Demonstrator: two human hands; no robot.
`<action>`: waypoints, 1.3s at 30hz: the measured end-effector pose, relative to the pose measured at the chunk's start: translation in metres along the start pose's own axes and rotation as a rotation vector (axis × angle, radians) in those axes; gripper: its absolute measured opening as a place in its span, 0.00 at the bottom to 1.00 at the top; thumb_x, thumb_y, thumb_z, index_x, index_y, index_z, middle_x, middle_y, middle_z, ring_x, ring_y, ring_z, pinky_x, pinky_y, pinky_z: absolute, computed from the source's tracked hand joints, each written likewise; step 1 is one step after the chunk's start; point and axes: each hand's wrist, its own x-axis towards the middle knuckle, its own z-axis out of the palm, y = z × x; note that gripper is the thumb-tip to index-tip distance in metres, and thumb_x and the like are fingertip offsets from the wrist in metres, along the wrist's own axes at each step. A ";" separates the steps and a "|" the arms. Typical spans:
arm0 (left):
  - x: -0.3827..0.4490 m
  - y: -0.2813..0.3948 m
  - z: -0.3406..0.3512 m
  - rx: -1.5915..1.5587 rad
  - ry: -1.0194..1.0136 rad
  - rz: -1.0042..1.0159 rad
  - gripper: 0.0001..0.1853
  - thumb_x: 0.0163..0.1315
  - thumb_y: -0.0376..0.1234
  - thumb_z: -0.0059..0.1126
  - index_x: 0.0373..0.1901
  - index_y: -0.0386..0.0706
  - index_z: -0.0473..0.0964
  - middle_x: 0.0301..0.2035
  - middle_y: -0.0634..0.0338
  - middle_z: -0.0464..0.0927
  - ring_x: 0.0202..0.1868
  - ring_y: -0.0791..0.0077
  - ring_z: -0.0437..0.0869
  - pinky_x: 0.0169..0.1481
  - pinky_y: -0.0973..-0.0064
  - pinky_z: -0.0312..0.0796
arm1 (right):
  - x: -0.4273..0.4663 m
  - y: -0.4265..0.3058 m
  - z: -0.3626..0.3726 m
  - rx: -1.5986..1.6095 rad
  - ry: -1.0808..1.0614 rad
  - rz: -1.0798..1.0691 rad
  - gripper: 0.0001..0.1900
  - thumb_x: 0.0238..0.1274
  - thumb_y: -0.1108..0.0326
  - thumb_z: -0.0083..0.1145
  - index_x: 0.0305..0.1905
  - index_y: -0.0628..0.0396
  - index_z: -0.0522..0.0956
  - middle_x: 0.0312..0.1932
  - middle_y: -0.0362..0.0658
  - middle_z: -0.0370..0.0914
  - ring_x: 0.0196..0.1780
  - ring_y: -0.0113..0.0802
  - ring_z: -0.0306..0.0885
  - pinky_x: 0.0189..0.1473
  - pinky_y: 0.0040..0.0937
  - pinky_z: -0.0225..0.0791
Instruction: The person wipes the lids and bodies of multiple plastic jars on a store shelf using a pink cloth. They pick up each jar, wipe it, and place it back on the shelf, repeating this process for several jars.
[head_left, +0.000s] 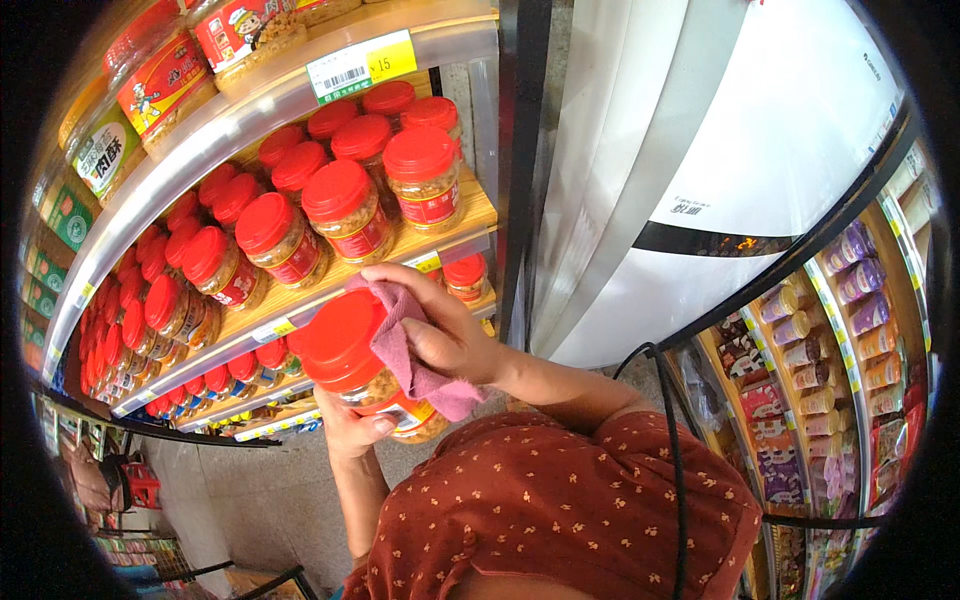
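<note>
My left hand (351, 426) grips a clear plastic jar (343, 341) with a red screw lid and a brown crumbly food inside. The jar is tilted, and its label bears a printed code. In my right hand (442, 330) is a folded mauve cloth (405, 352), pressed against the lid and the side of the jar. The cloth hides part of the lid, and one end hangs down past the label. Just beyond the jar, similar red-lidded jars (349, 210) stand in rows on a wooden shelf (480, 199).
Larger jars (169, 82) stand on the shelf above, behind a clear rail with a price tag (361, 66). To the right rises a white appliance (720, 172) with a lit display. Packaged snacks (806, 367) fill shelves at far right. A black cord (671, 450) hangs beside my body.
</note>
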 end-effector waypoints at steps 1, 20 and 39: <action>0.000 0.002 -0.001 -0.028 0.006 0.007 0.53 0.29 0.40 0.83 0.60 0.31 0.63 0.53 0.52 0.75 0.53 0.64 0.79 0.60 0.63 0.71 | 0.000 -0.001 0.001 -0.004 -0.018 -0.018 0.26 0.64 0.69 0.46 0.66 0.60 0.61 0.55 0.44 0.69 0.57 0.28 0.66 0.61 0.29 0.60; 0.001 0.010 -0.014 0.389 -0.238 -0.045 0.56 0.24 0.42 0.85 0.58 0.31 0.62 0.49 0.52 0.75 0.49 0.68 0.79 0.54 0.67 0.73 | -0.009 -0.038 0.003 -0.645 -0.211 -0.342 0.22 0.48 0.64 0.57 0.51 0.59 0.75 0.50 0.60 0.71 0.54 0.59 0.69 0.59 0.50 0.63; -0.012 0.023 -0.019 0.262 -0.393 -0.066 0.54 0.19 0.37 0.84 0.56 0.29 0.67 0.48 0.54 0.77 0.49 0.70 0.78 0.56 0.70 0.69 | 0.002 -0.041 0.000 -0.236 -0.514 0.019 0.15 0.63 0.68 0.49 0.52 0.59 0.75 0.47 0.49 0.78 0.50 0.37 0.77 0.51 0.33 0.68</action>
